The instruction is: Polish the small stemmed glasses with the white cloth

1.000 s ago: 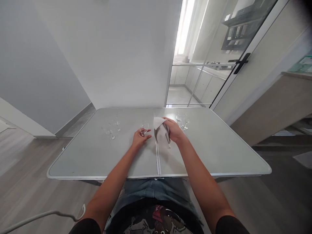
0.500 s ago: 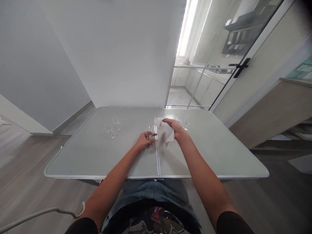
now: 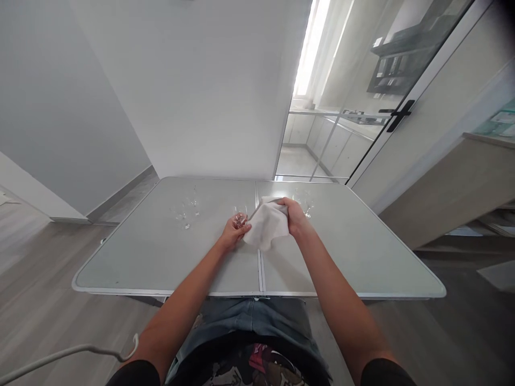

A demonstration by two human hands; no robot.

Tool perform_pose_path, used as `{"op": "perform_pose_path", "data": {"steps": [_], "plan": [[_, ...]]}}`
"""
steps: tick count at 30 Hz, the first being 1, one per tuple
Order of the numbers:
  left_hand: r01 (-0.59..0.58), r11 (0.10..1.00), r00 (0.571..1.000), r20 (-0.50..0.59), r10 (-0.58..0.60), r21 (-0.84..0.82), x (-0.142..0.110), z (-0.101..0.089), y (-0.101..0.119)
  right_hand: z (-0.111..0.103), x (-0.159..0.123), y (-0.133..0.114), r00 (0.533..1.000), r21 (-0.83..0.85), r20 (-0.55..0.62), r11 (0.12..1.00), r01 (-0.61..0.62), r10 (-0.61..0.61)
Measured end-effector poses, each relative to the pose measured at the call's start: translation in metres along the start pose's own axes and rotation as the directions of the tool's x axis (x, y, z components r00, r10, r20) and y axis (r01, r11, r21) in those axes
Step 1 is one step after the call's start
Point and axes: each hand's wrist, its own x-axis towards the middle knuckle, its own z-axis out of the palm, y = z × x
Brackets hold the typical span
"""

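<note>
My left hand [image 3: 233,233] is closed round a small clear stemmed glass [image 3: 240,217], held a little above the grey folding table [image 3: 161,257]. My right hand [image 3: 295,216] grips a white cloth [image 3: 267,228], which spreads out and touches the glass at its right side. Both hands meet over the table's middle seam.
Two more small clear glasses [image 3: 185,210] stand on the table's far left half, and another glass or two [image 3: 307,205] stand just behind my right hand. A white wall rises behind the table; a glass door with a black handle [image 3: 398,114] is at the right.
My left hand has lifted the glass off the table and tipped it toward the cloth. My right hand has opened the cloth out and brought it against the glass.
</note>
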Motion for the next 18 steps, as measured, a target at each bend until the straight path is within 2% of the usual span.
{"op": "perform_pose_path", "data": {"steps": [3,5,7,9,13,18], "plan": [[-0.052,0.998,0.992,-0.113,0.05,-0.016,0.002,-0.003,0.005,-0.019,-0.002,0.002,0.999,-0.016,-0.035,1.0,-0.003,0.003],[-0.056,0.998,0.989,-0.138,0.054,-0.014,0.003,-0.006,0.007,-0.029,-0.007,-0.001,0.999,-0.016,0.035,1.0,-0.017,0.018],[-0.055,0.998,0.988,-0.145,0.053,-0.011,0.004,-0.007,0.006,-0.035,-0.013,-0.004,0.99,-0.008,0.113,0.997,-0.083,0.083],[-0.061,0.998,0.982,-0.182,0.058,-0.012,0.006,-0.008,0.004,-0.036,-0.022,-0.006,0.986,-0.01,0.142,0.996,-0.089,0.09],[-0.083,0.996,0.945,-0.319,0.075,-0.014,0.012,-0.011,-0.003,-0.033,-0.038,-0.003,0.981,-0.06,0.148,0.989,0.136,-0.125],[-0.072,0.997,0.936,-0.346,0.067,-0.003,0.016,-0.013,-0.01,-0.028,-0.045,0.002,0.953,-0.282,0.161,0.913,0.295,-0.258]]}}
